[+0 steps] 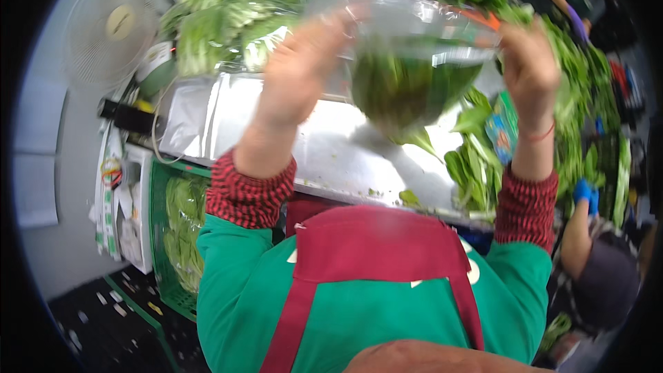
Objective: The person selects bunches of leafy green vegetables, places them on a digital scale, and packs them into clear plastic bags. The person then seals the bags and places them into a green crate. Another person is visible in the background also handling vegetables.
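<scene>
In front of my chest hangs a clear plastic bag (pixel 399 23) with dark leafy greens (pixel 414 80) in its lower part. My left hand (pixel 311 62) grips the left side of its mouth, and my right hand (pixel 531 67) holds the right side. Both hands are blurred, so single fingers are hard to make out. Under the bag lies a shiny metal worktop (pixel 347 150) with leaf scraps along its near edge. Loose leafy greens (pixel 474 171) rest on it below my right hand, beside a blue and green printed plastic packet (pixel 502 127).
Bagged greens (pixel 243 5) are piled at the back left, near a fan (pixel 114 26). A green crate (pixel 158 248) of bagged greens stands at my left. More greens (pixel 575 83) are heaped at right, where a blue-gloved co-worker (pixel 603 269) works.
</scene>
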Action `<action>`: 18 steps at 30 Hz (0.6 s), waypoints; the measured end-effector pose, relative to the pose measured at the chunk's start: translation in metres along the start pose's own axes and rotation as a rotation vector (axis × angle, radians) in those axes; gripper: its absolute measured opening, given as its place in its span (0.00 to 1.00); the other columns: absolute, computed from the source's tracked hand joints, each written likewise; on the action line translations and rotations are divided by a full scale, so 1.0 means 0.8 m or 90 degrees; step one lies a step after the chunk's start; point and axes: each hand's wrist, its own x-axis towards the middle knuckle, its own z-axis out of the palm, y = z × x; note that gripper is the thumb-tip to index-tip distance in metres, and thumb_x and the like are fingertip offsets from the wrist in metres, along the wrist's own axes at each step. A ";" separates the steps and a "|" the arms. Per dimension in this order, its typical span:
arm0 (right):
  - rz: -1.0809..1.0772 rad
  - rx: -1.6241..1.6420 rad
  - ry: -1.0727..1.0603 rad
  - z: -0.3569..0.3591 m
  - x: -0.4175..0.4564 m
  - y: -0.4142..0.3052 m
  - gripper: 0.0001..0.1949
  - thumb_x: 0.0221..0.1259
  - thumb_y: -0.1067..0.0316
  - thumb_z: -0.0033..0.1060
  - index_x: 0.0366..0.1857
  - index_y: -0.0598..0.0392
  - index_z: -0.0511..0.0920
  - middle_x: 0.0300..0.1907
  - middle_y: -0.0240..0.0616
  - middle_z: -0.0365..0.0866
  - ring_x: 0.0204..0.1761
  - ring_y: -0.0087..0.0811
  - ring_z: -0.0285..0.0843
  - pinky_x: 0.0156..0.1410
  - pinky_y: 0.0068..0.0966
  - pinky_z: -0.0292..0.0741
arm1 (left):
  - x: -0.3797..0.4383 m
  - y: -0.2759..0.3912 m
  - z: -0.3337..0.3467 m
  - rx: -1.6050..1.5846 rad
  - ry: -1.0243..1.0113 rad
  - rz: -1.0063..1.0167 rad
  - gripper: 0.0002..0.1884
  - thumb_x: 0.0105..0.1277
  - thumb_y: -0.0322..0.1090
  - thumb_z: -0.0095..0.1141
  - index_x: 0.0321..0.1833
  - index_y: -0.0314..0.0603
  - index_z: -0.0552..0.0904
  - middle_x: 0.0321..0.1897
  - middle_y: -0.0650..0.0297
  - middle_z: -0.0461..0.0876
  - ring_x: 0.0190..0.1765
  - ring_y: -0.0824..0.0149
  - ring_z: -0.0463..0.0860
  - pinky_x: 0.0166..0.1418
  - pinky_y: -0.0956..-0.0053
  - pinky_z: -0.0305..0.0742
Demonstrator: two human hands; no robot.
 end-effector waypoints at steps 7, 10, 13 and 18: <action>-0.004 -0.125 -0.036 -0.015 -0.070 -0.017 0.07 0.52 0.72 0.61 0.35 0.48 0.83 0.36 0.31 0.85 0.43 0.29 0.83 0.68 0.36 0.65 | -0.050 -0.056 -0.001 0.153 -0.058 -0.119 0.17 0.72 0.34 0.43 0.52 0.25 0.79 0.53 0.49 0.79 0.58 0.56 0.78 0.64 0.63 0.70; 0.101 -0.005 -0.452 0.017 -0.177 -0.065 0.13 0.49 0.68 0.65 0.41 0.53 0.82 0.46 0.34 0.82 0.54 0.32 0.78 0.68 0.41 0.64 | -0.142 -0.145 -0.026 0.175 -0.034 -0.486 0.19 0.74 0.41 0.44 0.47 0.31 0.83 0.44 0.57 0.85 0.48 0.67 0.82 0.50 0.73 0.75; 0.244 0.289 -0.398 0.007 -0.158 -0.116 0.12 0.49 0.69 0.66 0.39 0.57 0.81 0.43 0.39 0.82 0.48 0.38 0.79 0.54 0.34 0.74 | -0.182 -0.168 -0.036 0.242 0.012 -0.463 0.19 0.74 0.42 0.43 0.46 0.32 0.83 0.42 0.58 0.85 0.46 0.68 0.82 0.50 0.74 0.75; 0.262 0.561 -0.277 0.073 -0.146 -0.191 0.07 0.49 0.75 0.66 0.33 0.57 0.81 0.34 0.38 0.80 0.35 0.39 0.80 0.39 0.28 0.76 | -0.177 -0.150 -0.028 0.361 0.009 -0.398 0.19 0.75 0.41 0.43 0.45 0.30 0.82 0.40 0.59 0.85 0.43 0.70 0.82 0.49 0.74 0.75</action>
